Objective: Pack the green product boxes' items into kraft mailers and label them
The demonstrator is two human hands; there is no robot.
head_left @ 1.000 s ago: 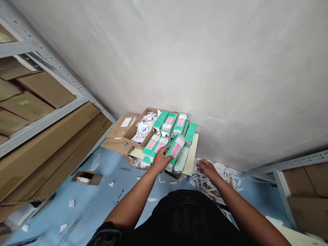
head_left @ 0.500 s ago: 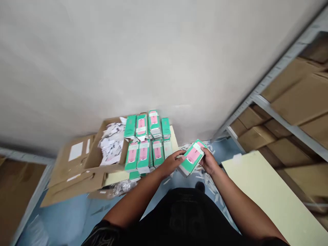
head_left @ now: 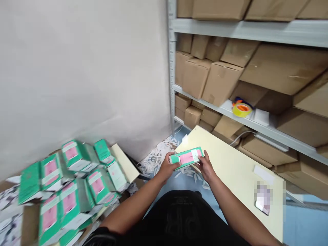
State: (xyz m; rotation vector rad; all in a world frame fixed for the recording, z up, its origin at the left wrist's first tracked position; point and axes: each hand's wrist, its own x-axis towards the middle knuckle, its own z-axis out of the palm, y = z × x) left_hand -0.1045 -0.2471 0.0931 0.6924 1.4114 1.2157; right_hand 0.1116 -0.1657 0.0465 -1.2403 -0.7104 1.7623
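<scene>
Grasped one green and pink box [head_left: 186, 159] by its two short ends, with the left hand [head_left: 166, 167] curled around one and the right hand [head_left: 205, 166] around the other. Laid the thumbs on the printed face, with the right one next to a pale band [head_left: 195, 155]. Tucked some right fingers beneath the lower edge; could not tell the strength of the squeeze. Held the box up in front of the body, with the printed face up, near one end of a pale table [head_left: 225, 164] reaching off to the right of the grip.

Looked like thin, stiff card, so probably light, firm along the long edges and easy to dent in the middle or at the corners. Judged fairly smooth, with some chance of sliding in a loose hold. Seemed best taken at the ends, with thumbs over and fingers under, without pressing into the face.

Well to the left of the grip, saw more green and pink boxes [head_left: 69, 198] in rows, with paper scraps [head_left: 10, 218] past them. Just beyond the grip, saw paper strips [head_left: 153, 159] strewn about. Farther right, saw a shelf rack [head_left: 276, 29] with cartons [head_left: 197, 75] and a yellow tape roll [head_left: 242, 110].
</scene>
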